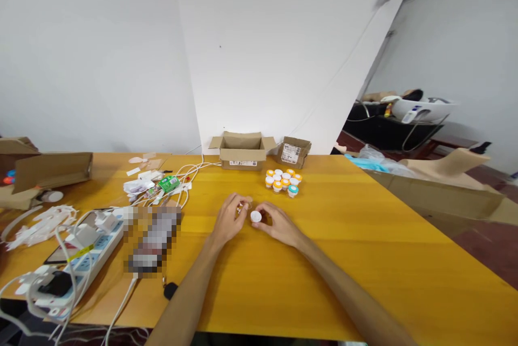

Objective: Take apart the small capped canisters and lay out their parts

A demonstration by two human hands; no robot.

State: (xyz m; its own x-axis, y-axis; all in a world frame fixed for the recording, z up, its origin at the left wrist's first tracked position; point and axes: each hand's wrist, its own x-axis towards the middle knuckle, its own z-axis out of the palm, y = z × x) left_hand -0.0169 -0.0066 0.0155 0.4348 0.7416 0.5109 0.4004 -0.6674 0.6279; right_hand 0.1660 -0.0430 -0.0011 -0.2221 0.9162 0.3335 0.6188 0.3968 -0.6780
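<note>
Both hands meet over the middle of the yellow wooden table. My right hand pinches a small white cap by its side. My left hand is closed on a small clear item just left of the cap; I cannot make out what it is. A little beyond the hands stands a tight cluster of small jars with orange, white and one teal lid.
Two open cardboard boxes sit against the white wall. At left lie a white power strip, tangled white cables, a green packet and more cardboard. A black fob lies near the front edge.
</note>
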